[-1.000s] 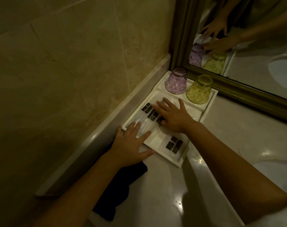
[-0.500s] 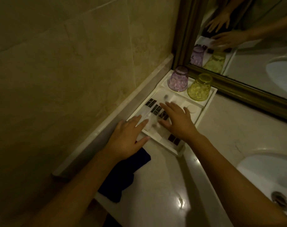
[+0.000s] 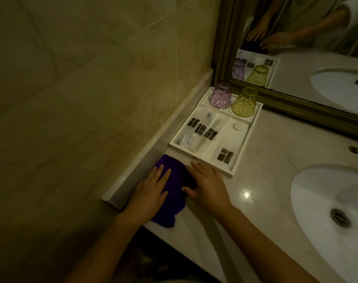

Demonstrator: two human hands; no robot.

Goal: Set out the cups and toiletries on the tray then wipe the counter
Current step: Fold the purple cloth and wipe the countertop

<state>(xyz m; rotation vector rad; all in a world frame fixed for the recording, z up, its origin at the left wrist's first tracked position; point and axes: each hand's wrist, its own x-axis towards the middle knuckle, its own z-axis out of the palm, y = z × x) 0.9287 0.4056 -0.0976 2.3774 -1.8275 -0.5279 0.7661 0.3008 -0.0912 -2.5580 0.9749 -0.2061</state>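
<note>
Left hand (image 3: pixel 151 190) and right hand (image 3: pixel 206 184), fingers spread flat, press soft purple cloth (image 3: pixel 174 193) on glossy marble counter (image 3: pixel 265 180), beside white compartmented tray (image 3: pixel 246 149)

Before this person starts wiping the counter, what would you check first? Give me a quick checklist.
1. Upside-down purple glass cup and upside-down yellow glass cup on the white compartment tray: ok.
2. Wrapped toiletry packets lying inside the tray: ok.
3. Purple cloth on the pale marble counter: ok.
4. Left hand and right hand resting flat on the cloth: ok.
5. Cloth damp: cannot tell.
</note>
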